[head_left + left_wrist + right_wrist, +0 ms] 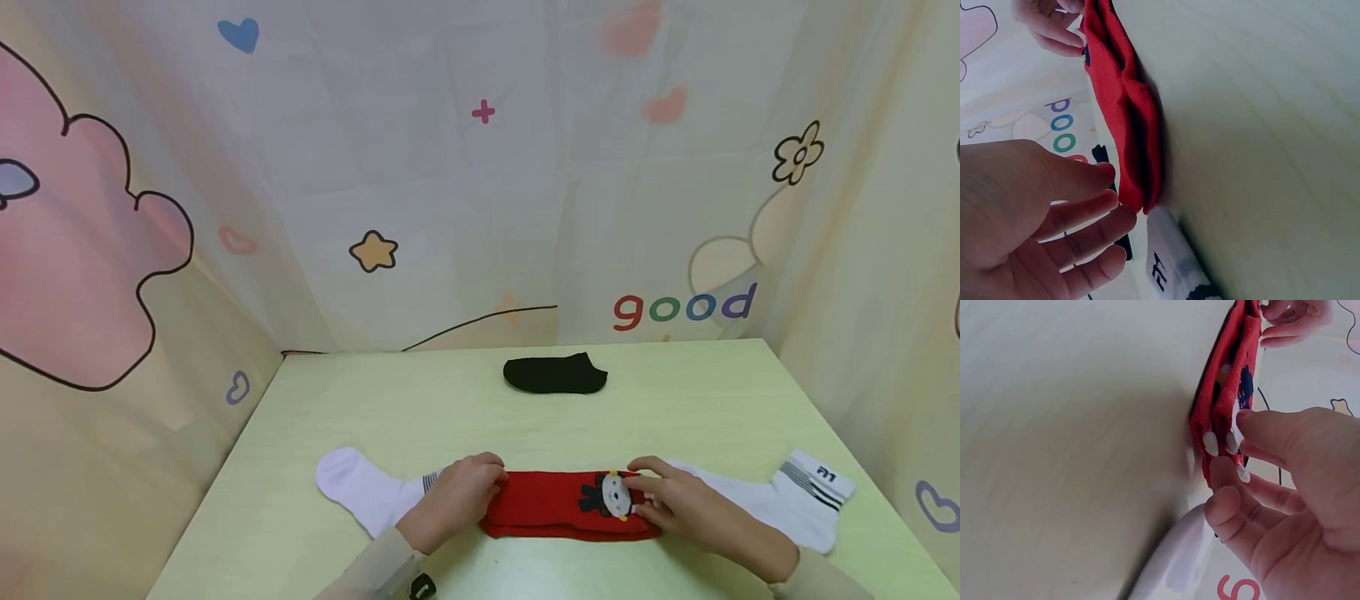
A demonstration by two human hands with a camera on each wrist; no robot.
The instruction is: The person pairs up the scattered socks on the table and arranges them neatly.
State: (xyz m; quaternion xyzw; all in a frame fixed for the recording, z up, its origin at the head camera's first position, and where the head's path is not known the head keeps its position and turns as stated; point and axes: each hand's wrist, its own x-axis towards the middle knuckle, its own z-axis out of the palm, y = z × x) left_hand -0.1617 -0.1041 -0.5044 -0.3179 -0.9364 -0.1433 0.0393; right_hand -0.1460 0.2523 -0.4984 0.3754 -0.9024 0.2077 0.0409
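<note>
Folded red socks [540, 504] lie in layers across the near middle of the table, a cartoon animal with a white face [617, 496] near their right end. My left hand [463, 496] touches their left end; in the left wrist view its fingers [1094, 234] are loosely extended beside the edge. At the other end my right hand [693, 508] rests its thumb and fingertips on the fabric. The right wrist view shows its thumb [1272, 428] against the upper layer, the other fingers around the end. Whether it squeezes the layers is unclear.
A white sock with dark stripes [367, 492] lies to the left, partly behind my left hand. Another white sock [802, 500] is on the right, partly covered by my right hand. Farther back lies a black ankle sock [555, 375]. Printed curtains [480, 208] border the table.
</note>
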